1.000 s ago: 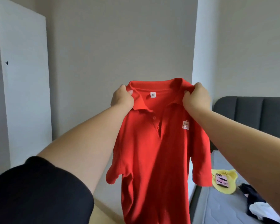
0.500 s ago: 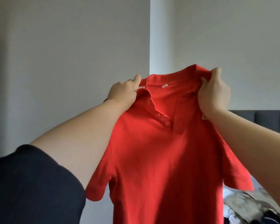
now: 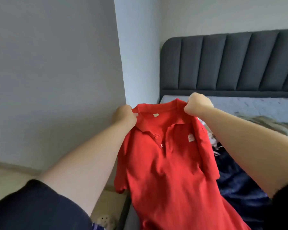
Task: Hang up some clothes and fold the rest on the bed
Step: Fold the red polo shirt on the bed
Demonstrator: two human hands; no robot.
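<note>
Labelling: a small white neck tag [image 3: 155,115] sits inside the collar between the two hands, and a white chest patch [image 3: 190,138] lies below the right hand [image 3: 198,103]. The print on both is too blurred to read. Red polo shirt [image 3: 166,171], short-sleeved with the placket open at the top, hangs from both hands above the bed [image 3: 256,105] edge. Left hand [image 3: 125,116] and right hand each clench the collar at a shoulder, fingers curled tight. Dark blue clothing [image 3: 236,183] lies beneath the right forearm.

Grey wall [image 3: 48,63], white pillar [image 3: 137,47], dark grey padded headboard [image 3: 223,63], beige floor [image 3: 5,178]
</note>
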